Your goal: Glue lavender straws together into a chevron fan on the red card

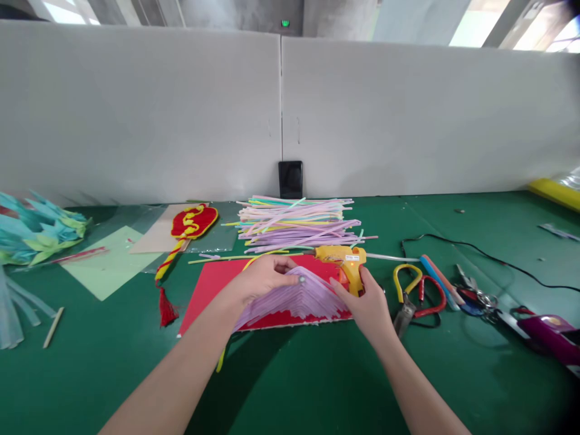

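Observation:
A lilac sheet of pipe cleaners (294, 299) laid side by side in a chevron is tilted up over a red board (206, 284). My left hand (267, 278) pinches its top edge between thumb and fingers. My right hand (369, 305) is at the sheet's right edge, with thumb and index finger on either side of the handle of a yellow hot glue gun (339, 254). The gun's nozzle points left and a clear glue stick comes out of its back. My right hand's other fingers are hidden.
Loose pastel pipe cleaners (294, 220) lie behind the board, before a black phone (290, 179). Left are a red and yellow fan (194, 222) and turquoise leafy craft (40, 229). Right are pliers (405, 311), keys (483, 299), purple-handled scissors (550, 335) and a black cord (480, 252).

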{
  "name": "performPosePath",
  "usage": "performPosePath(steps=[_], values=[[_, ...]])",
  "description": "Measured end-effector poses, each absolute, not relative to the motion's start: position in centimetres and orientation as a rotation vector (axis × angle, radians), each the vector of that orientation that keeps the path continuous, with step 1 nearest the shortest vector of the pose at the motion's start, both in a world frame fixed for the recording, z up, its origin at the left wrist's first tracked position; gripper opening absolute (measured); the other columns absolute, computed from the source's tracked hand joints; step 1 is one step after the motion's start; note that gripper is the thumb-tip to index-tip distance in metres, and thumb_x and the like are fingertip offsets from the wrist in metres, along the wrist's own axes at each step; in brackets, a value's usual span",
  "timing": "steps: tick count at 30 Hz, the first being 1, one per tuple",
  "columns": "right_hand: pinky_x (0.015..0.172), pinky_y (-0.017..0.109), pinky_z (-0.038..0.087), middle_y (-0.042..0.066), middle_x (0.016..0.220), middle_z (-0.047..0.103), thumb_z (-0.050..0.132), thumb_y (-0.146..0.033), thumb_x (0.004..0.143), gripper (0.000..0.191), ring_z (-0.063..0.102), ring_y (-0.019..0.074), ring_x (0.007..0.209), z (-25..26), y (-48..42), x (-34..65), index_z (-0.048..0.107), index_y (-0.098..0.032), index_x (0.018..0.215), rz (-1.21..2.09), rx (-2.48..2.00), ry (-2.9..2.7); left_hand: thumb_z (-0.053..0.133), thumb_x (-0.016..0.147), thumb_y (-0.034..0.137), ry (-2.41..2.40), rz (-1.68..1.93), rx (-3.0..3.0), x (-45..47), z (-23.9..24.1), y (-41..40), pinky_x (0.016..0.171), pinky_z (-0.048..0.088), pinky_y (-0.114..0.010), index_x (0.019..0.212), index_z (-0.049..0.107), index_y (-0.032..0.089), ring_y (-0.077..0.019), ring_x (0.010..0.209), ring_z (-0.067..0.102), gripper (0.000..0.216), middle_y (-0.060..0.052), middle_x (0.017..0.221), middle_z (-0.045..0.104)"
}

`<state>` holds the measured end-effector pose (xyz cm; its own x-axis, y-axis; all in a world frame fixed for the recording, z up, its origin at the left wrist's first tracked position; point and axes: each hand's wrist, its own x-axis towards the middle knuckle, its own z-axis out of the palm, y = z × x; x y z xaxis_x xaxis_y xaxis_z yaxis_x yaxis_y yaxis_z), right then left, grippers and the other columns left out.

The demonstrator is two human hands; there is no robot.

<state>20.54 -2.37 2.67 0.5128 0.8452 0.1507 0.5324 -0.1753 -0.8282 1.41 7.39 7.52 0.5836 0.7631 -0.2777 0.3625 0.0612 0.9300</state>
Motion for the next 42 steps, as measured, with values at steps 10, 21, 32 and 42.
performPosePath(steps=[10,21,32,42], values=[[0.066,0.033,0.045,0.009,0.085,0.062,0.058,-0.052,0.073,0.039,0.056,0.0214,0.075,2.3,-2.9,21.3,0.057,-0.017,0.09,0.117,-1.914,-1.269,0.066,0.066,0.022,1.138,0.517,1.627,1.2,9.8,7.0,0.065,0.041,-0.027,0.07,0.06,0.017,-0.0137,0.066,0.056,0.009,0.002,0.07,0.062],[0.064,0.034,0.047,0.011,0.086,0.065,0.055,-0.047,0.074,0.043,0.057,0.0208,0.069,2.1,-3.0,21.4,0.06,-0.013,0.099,0.09,-1.932,-1.292,0.063,0.072,0.021,1.24,0.589,1.742,1.4,10.5,5.6,0.068,0.044,-0.026,0.088,0.063,0.019,-0.0188,0.079,0.065,0.016,-0.001,0.081,0.071],[0.062,0.032,0.046,0.008,0.078,0.063,0.055,-0.041,0.074,0.032,0.055,0.0181,0.065,2.5,-3.0,21.3,0.06,-0.015,0.091,0.093,-1.884,-1.304,0.063,0.074,0.026,1.214,0.604,1.8,1.2,10.5,5.3,0.07,0.046,-0.028,0.094,0.063,0.021,-0.02,0.082,0.067,0.02,-0.002,0.088,0.072],[0.06,0.031,0.046,0.006,0.077,0.063,0.056,-0.041,0.073,0.029,0.056,0.0184,0.067,2.4,-3.0,21.4,0.06,-0.017,0.089,0.092,-1.85,-1.294,0.062,0.075,0.026,1.222,0.598,1.816,1.2,10.8,5.2,0.066,0.044,-0.026,0.092,0.063,0.021,-0.0177,0.075,0.065,0.018,0.0,0.082,0.071]])
